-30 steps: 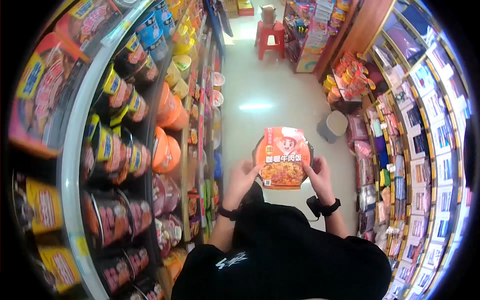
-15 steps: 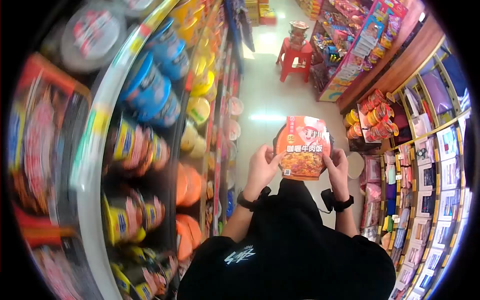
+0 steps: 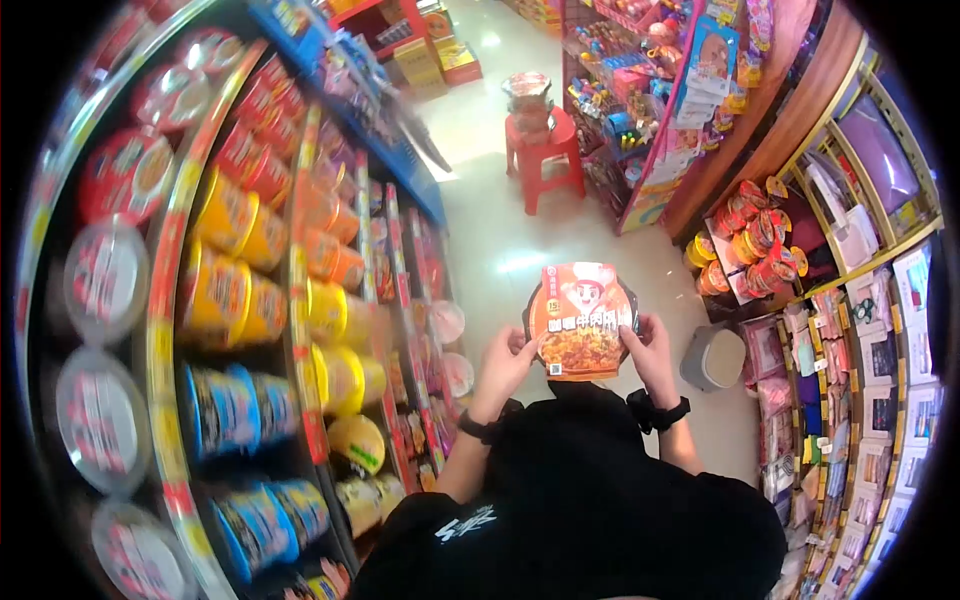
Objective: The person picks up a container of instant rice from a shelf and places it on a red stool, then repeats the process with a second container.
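Observation:
Between both hands, in front of the black shirt, is a round food package [image 3: 582, 325] with an orange and red printed sleeve around a dark bowl. My left hand [image 3: 508, 366] grips its left edge, with the thumb on the front. On the right edge, my right hand [image 3: 648, 358] holds it the same way. The printed front with a cartoon figure faces up toward the camera. Most fingers are hidden behind or under the package.
Shelves of cup noodles [image 3: 235, 305] line the left side. Ahead, a red stool [image 3: 548, 165] carries stacked bowls [image 3: 528, 97] beside a snack rack [image 3: 630, 100]. At right are a grey bin [image 3: 714, 357], noodle cups [image 3: 765, 245] and shelves of packaged goods [image 3: 875, 360].
The view has shifted, bringing red and yellow cups on the left shelf into sight. Both hands and the package sit slightly lower and further left in view, with the grip unchanged.

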